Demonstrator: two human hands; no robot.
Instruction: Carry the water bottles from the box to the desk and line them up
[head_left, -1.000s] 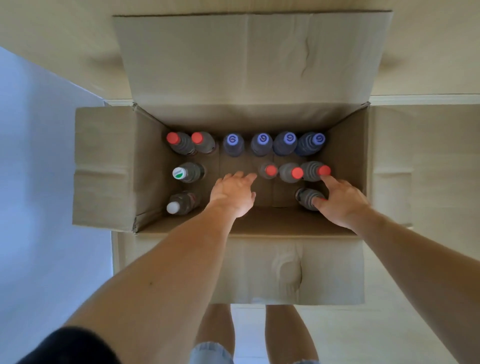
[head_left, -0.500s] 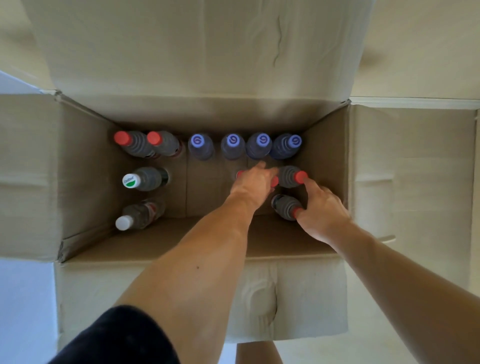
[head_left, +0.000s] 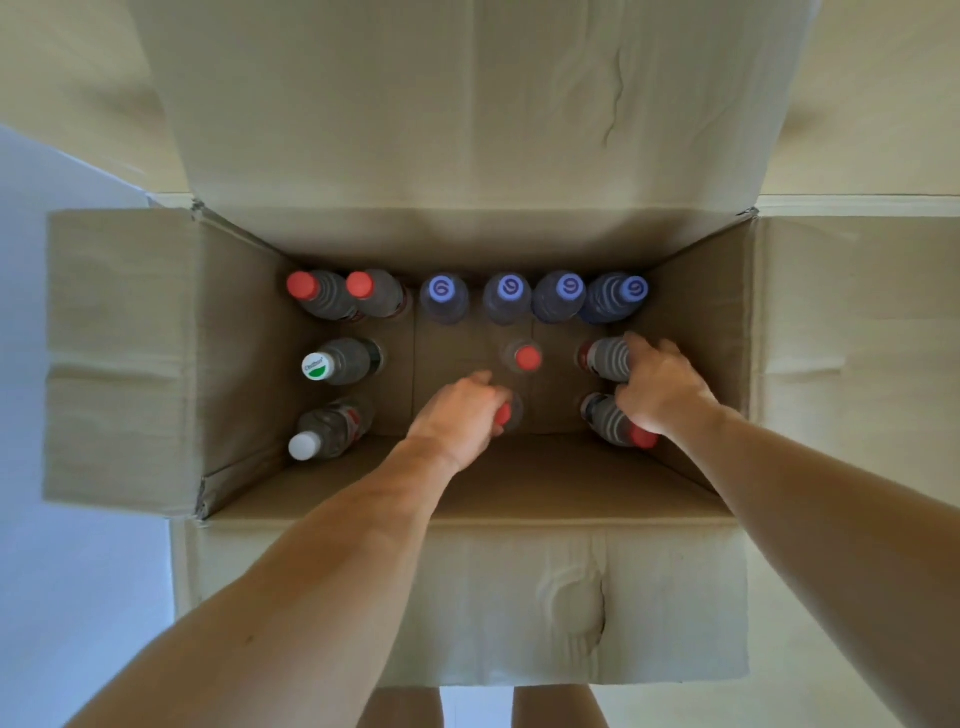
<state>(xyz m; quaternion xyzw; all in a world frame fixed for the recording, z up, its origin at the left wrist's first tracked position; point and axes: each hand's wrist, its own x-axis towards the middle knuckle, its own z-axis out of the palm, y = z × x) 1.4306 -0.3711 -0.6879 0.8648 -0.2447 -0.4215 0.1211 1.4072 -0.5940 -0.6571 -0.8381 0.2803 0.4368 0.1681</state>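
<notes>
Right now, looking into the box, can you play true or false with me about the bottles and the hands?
1. Four bottles in the back row have purple caps. True.
2. The left hand is outside the cardboard box. False: it reaches inside, gripping a red-capped bottle.
3. One bottle has a green-and-white cap. True.
4. The right hand holds nothing. False: it grips two bottles.
5. Every cap is red. False: some are purple or white.

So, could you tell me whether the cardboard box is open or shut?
Open: the cardboard box has its flaps folded outward, bottles visible inside.
</notes>
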